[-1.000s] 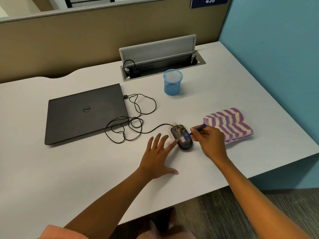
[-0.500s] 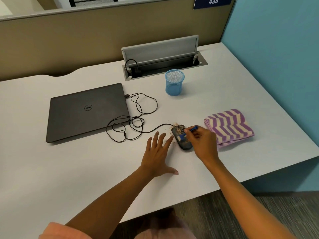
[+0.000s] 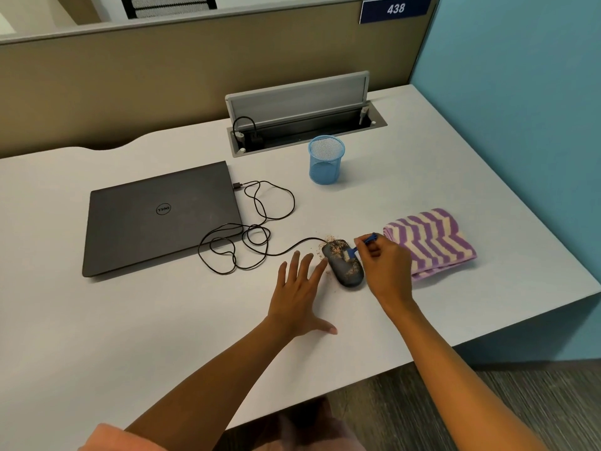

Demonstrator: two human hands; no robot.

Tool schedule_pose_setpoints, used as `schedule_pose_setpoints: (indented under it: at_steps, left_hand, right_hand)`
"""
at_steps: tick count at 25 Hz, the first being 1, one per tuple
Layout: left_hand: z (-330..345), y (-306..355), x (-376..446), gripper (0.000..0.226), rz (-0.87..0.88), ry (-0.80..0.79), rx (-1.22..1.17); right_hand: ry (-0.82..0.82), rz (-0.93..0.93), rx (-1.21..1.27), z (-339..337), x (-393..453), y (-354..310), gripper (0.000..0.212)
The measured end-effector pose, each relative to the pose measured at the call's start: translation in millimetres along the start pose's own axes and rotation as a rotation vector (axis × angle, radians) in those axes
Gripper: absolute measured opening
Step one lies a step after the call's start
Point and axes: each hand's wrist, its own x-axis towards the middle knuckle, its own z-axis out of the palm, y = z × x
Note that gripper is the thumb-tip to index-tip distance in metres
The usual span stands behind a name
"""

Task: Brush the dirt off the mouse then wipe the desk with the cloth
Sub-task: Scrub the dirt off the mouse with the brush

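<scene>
Where things lie on the desk

The mouse (image 3: 343, 262) lies near the front middle of the desk (image 3: 130, 320), between the left hand (image 3: 297, 299) flat on its left and the right hand (image 3: 385, 270) on its right (a brush (image 3: 359, 246) reaches onto it). The cloth (image 3: 429, 242) lies right of that hand. The laptop (image 3: 159, 216) lies far left, the cable (image 3: 253, 229) between it and the mouse. Behind stands the cup (image 3: 326, 159), then the cable box (image 3: 305, 123)

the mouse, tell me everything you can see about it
The mouse is dark, oval and wired, lying flat on the white desk between both hands. Brownish dirt speckles its top, with some crumbs on the desk beside it. Its black cable runs in loose loops to the closed laptop. The left hand rests fingertips against its side; the right hand holds a small blue brush on it.
</scene>
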Motion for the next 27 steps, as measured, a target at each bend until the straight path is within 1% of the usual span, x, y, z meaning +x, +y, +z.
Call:
schedule_pose_setpoints:
  at_steps: [1,2,4,5,6,9,10,14,16,20,22,24,27]
  left_hand:
    - [0,0,0,0.141,-0.004,0.0,-0.003]
    - [0,-1,-1,0.141,-0.01,-0.001,-0.005]
    - [2,-2,-1,0.141,-0.02,0.0,-0.001]
    - [2,-1,-1,0.142,-0.024,0.002,0.008]
    - [2,-1,-1,0.142,-0.024,0.003,0.018]
    - [0,-1,2,0.144,-0.024,-0.005,0.031]
    - [0,-1,2,0.144,-0.028,-0.009,0.031]
    - [0,-2,2,0.144,-0.033,-0.016,0.039]
    - [0,-2,2,0.144,-0.035,-0.018,0.039]
    - [-3,-1,3,0.142,0.007,-0.024,0.037]
    - [-5,1,4,0.14,0.033,-0.028,0.049]
    - [-6,2,4,0.14,0.042,-0.031,0.065]
    - [-7,3,5,0.14,0.05,-0.038,0.073]
  right_hand:
    - [0.023,-0.004,0.017,-1,0,0,0.025]
    - [-0.003,-0.01,0.032,0,-1,0,0.025]
    - [-0.144,-0.004,0.029,8,-8,-3,0.031]
    - [-0.183,-0.002,0.004,11,-11,-4,0.033]
    - [-0.175,0.001,-0.015,11,-12,-3,0.034]
    - [-0.035,-0.004,0.016,6,-10,2,0.032]
    - [-0.038,-0.015,0.029,6,-9,0,0.032]
    - [-0.253,-0.083,-0.053,10,-10,-5,0.038]
    - [-0.293,-0.088,-0.065,3,-8,-1,0.037]
    - [-0.188,-0.109,0.065,-13,-4,6,0.027]
    - [-0.226,-0.131,0.088,-15,-15,10,0.025]
    - [-0.271,-0.188,0.041,-17,-32,17,0.027]
    - [-0.235,-0.271,0.034,-22,-39,26,0.028]
